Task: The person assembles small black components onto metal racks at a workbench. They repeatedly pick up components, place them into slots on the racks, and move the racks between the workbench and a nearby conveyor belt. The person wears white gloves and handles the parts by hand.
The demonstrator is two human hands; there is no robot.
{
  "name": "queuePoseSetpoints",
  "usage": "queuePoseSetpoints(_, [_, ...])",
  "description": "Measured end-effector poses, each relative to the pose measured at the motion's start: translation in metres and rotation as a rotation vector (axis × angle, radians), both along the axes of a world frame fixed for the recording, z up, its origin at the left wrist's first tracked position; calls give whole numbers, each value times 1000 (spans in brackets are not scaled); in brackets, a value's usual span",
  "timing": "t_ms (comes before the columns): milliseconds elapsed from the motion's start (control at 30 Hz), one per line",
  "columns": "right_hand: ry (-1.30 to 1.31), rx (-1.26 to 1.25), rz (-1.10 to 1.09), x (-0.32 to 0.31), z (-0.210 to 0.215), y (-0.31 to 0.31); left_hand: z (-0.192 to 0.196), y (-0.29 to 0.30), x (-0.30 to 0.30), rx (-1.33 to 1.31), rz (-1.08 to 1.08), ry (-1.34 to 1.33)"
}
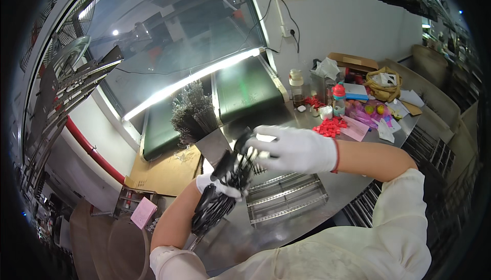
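Head view. I see my left hand (pixel 217 187), in a white glove, closed around the middle of a bundle of black strips (pixel 221 194). The bundle sits above the near left part of a steel table (pixel 353 190), just left of a wire rack (pixel 286 198) lying flat on it. My right hand (pixel 294 149), also gloved, reaches across from the right; its fingers curl over the top ends of the strips, but I cannot tell whether they pinch one strip or only touch the tips.

Handling. I judge the strips to be light, thin and somewhat springy. The ends fan apart above and below the fist, so the bundle is loose and single strips could slide out. Best hold: wrap the whole bundle at mid-length, as the left hand does.

Orientation. The long axis runs from lower left to upper right, tilted, with the top ends pointing toward a green conveyor belt (pixel 245 88) beyond.

Farther right lie small red pieces (pixel 331 126) and a jar (pixel 296 83).
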State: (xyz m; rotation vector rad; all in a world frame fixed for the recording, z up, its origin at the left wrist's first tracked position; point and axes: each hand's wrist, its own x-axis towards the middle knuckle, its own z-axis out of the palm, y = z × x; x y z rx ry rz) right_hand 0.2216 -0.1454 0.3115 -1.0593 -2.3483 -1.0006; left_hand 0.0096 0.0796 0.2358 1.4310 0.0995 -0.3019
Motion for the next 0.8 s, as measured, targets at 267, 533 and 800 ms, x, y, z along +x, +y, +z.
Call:
queuePoseSetpoints(267, [336, -113, -341, 4, -44, 35, -7, -24, 27, 486, 225, 12])
queuePoseSetpoints(533, [1219, -1301, -526, 115, -187, -13, 15, 8, 11, 1520, 872, -717])
queuePoseSetpoints(800, [568, -857, -1380, 197, -292, -32, 4, -36, 6, -369, 498, -900])
